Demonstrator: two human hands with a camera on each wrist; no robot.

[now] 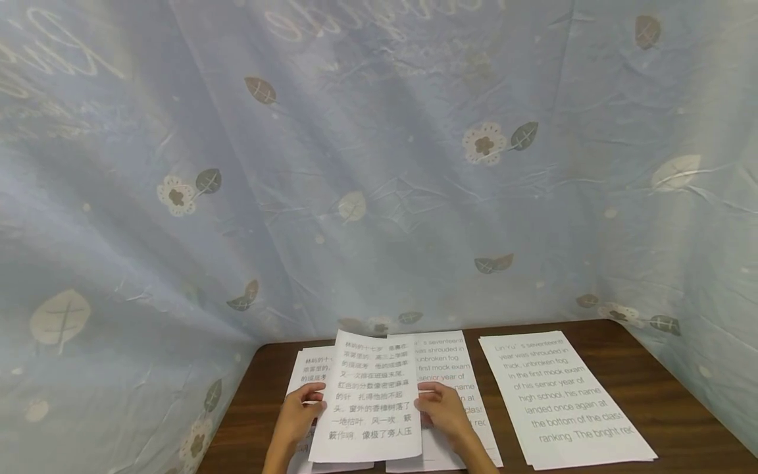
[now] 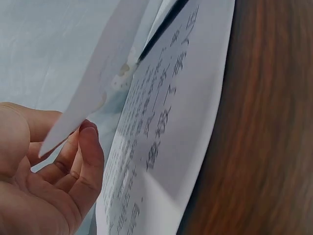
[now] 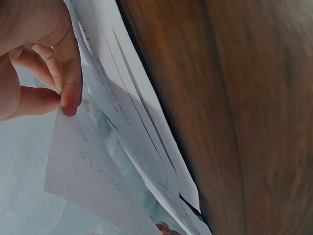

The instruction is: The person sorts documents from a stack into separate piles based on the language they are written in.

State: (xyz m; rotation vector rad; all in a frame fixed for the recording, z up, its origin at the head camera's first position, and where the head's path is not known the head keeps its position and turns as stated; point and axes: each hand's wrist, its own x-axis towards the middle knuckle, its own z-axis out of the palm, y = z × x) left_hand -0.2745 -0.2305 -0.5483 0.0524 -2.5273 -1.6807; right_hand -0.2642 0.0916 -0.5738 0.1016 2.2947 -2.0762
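Observation:
A white sheet of paper (image 1: pixel 370 401) printed with Chinese text is held up between both hands above the table. My left hand (image 1: pixel 299 415) pinches its left edge, and the right edge is pinched by my right hand (image 1: pixel 444 411). Below and to the left lies Chinese-printed paper (image 1: pixel 303 372), partly covered by the raised sheet; the left wrist view shows this paper (image 2: pixel 161 122) under the hand. English-printed paper (image 1: pixel 450 368) lies below on the right, also partly covered. From the right wrist, the thumb and fingers meet at the corner area of the held sheet (image 3: pixel 88 171).
Another stack of English-printed sheets (image 1: pixel 562 401) lies on the right of the dark wooden table (image 1: pixel 663 388). A pale blue curtain (image 1: pixel 391 197) with leaf and flower prints hangs behind the table and at its sides.

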